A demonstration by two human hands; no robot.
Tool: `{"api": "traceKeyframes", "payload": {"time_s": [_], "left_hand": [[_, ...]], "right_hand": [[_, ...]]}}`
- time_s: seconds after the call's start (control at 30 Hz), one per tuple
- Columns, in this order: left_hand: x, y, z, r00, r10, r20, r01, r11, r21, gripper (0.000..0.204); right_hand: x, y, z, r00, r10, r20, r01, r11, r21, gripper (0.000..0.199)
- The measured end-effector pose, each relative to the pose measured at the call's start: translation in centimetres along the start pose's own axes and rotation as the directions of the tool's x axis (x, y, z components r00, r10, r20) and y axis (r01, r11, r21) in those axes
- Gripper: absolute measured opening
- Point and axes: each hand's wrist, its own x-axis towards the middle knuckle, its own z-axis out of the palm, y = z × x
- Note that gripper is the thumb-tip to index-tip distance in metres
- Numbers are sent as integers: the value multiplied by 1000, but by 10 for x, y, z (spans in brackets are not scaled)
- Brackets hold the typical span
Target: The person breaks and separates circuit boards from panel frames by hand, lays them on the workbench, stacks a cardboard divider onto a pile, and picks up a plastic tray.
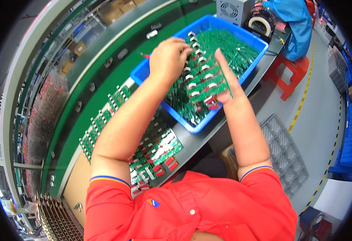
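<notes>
Over a blue plastic bin (195, 129) I hold a panel of green circuit boards (208, 76) tilted up, with rows of small white connectors on it. My right hand (231, 85) grips its right edge, one digit stretched along that side and the rest partly hidden by the panel. At the panel's upper left, my left hand (168, 60) has its fingers bent against the edge; their tips are partly hidden. Beneath the panel, thin green board strips (240, 50) fill the bin.
More circuit board panels (160, 148) lie on the bench, left of the bin and under my left forearm. A green conveyor belt (133, 60) with small parts runs beyond. A grey fan-vented box (230, 11) stands behind the bin. To the right are a red stool (287, 74) and clear trays (284, 148).
</notes>
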Motion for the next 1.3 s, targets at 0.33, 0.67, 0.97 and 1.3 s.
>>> {"api": "traceKeyframes", "payload": {"time_s": [0.33, 0.67, 0.97, 1.3], "left_hand": [[-6, -7, 0, 986, 86, -140, -91, 995, -29, 14], [-12, 9, -1, 993, 115, 1, -115, 993, -16, 15], [-21, 14, -9, 982, 133, -134, -149, 982, -118, 11], [-21, 20, 1, 995, 98, -10, -98, 989, -108, 11]], "right_hand": [[1, -4, -3, 1000, 27, -14, -28, 999, -46, 59], [1, -4, -8, 1000, -7, 0, 7, 997, -71, 59], [1, 0, 0, 994, -86, 59, 84, 995, 44, 45], [0, 0, 4, 981, -193, 1, 193, 981, -11, 41]]}}
